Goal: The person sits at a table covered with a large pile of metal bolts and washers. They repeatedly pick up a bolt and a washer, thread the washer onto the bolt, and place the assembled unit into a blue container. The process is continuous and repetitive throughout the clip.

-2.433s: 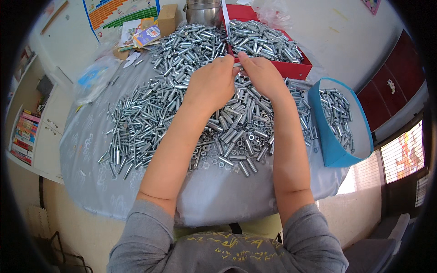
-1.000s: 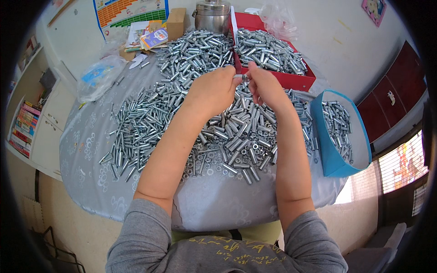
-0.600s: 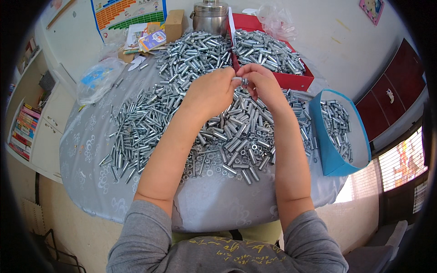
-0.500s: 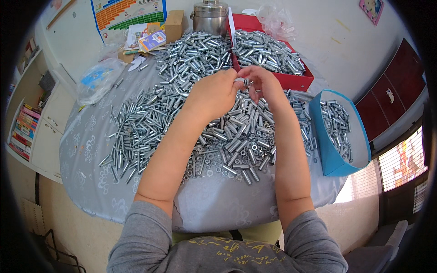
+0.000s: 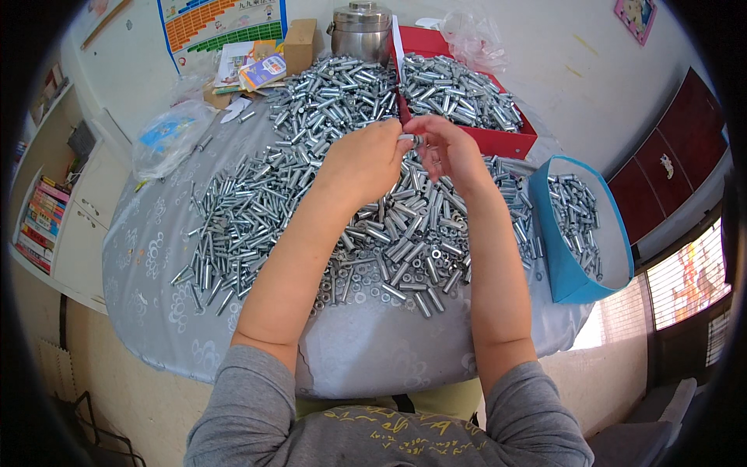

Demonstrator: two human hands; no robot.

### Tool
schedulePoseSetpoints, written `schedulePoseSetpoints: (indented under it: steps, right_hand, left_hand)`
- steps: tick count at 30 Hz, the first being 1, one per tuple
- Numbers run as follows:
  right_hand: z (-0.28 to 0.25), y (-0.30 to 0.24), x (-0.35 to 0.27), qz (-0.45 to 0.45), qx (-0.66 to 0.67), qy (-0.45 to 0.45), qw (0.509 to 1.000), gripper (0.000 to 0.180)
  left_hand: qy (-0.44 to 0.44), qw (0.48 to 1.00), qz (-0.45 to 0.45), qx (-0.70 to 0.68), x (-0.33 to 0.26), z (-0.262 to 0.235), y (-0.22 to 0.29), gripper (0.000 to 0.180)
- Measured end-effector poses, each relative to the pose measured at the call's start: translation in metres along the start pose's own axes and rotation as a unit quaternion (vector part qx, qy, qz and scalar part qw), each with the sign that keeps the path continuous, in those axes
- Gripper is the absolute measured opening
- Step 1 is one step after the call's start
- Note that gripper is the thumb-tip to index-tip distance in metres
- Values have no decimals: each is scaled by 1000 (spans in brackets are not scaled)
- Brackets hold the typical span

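Grey-clothed table (image 5: 156,257), strewn with bolts (image 5: 257,210): left hand (image 5: 366,159) and right hand (image 5: 451,156) pinching one small bolt (image 5: 410,138) between fingertips, seemingly threading a nut; steady twisting needed.

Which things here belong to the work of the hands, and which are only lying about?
In use: left hand, right hand, small metal piece between them, heap of metal sleeves, red box, blue container.

Lying about: steel pot, cardboard box, booklets, plastic bags.

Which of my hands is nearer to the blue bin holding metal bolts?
Right. The right hand is raised left of the blue bin; the left hand sits farther left, beyond it.
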State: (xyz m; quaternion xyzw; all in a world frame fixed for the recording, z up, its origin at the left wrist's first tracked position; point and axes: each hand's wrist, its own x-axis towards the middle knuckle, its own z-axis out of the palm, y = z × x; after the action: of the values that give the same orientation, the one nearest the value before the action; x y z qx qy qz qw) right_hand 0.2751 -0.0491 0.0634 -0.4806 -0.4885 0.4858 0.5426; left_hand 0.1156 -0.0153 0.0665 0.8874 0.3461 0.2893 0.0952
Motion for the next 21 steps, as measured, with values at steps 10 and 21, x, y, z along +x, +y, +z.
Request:
schedulePoseSetpoints:
  steps: [10,21]
  right_hand:
    - [2,1,-1,50,-46,-24,997,20]
    - [4,14,9,2,-36,42,998,31]
  left_hand:
    - [-4,1000,-10,4,0,4,-3,25]
    - [-22,1000,-11,-2,-2,2,0,24]
